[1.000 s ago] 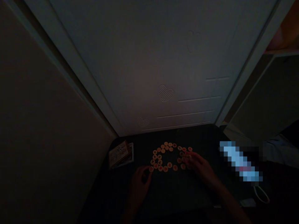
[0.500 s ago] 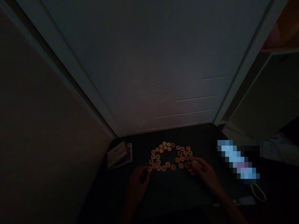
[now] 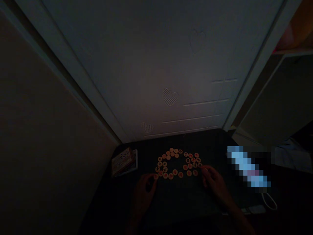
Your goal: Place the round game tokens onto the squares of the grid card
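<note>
Round wooden xiangqi pieces [image 3: 180,175] with red or black characters, several of them plain side up, lie in a loose ring on the dark tabletop [image 3: 176,202]. At the ring's near left corner, my left hand [image 3: 144,189] is curled, thumb and forefinger closed on the edge of a red-marked piece [image 3: 156,176]. My right hand [image 3: 213,179] is beside the ring's right side with its fingers pinched together. Its fingertips are close to a dark-marked piece [image 3: 200,165]; dim light hides what lies between them.
A wooden box lid [image 3: 122,160] rests tilted on a pale tray [image 3: 134,164] at the left. Behind the table stands a white panel [image 3: 137,81] with heart patterns. A pixelated bright object [image 3: 248,166] and a white cord loop [image 3: 270,200] are at the right.
My right hand has drawn slightly right, away from the ring, uncovering a red-marked piece at the near right. My left hand stays at the same piece. The view has shifted slightly.
</note>
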`<action>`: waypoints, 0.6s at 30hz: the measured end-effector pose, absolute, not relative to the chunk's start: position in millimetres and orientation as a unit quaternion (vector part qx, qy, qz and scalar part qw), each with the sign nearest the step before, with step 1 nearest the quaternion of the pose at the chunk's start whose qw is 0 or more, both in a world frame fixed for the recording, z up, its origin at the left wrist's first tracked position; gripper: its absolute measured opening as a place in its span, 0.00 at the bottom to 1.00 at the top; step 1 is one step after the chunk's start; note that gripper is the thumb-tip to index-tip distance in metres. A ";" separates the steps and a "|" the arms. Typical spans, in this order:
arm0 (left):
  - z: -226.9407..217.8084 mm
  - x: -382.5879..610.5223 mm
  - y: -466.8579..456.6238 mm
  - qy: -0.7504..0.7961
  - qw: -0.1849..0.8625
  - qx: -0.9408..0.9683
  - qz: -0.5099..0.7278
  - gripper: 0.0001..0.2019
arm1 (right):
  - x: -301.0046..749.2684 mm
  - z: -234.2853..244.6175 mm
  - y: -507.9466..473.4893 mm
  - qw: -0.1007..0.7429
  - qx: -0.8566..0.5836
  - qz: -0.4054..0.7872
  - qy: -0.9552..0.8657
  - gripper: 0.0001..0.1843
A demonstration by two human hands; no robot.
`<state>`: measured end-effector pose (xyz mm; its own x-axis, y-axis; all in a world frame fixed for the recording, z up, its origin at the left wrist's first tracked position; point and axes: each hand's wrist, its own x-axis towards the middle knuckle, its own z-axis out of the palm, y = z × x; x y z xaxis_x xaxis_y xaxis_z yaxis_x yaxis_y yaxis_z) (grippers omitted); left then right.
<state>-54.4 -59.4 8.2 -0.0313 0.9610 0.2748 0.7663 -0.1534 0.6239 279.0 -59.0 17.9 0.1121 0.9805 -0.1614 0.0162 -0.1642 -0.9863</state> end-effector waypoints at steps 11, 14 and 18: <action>9.3 -53.9 -59.6 0.633 0.146 0.682 0.336 0.11 | 275.7 16.5 -60.7 0.509 -0.540 0.505 -0.440 0.27; 10.5 -53.6 -59.7 0.630 0.147 0.684 0.336 0.11 | 273.6 18.3 -63.8 0.518 -0.538 0.499 -0.440 0.26; 10.2 -53.6 -60.3 0.629 0.139 0.686 0.338 0.11 | 271.6 19.1 -66.0 0.517 -0.547 0.480 -0.450 0.25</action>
<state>-53.6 -60.3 10.2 -0.0193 0.9570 0.2894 0.7684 -0.1710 0.6167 271.6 -66.0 19.1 0.1341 0.9892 -0.0599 -0.0045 -0.0598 -0.9982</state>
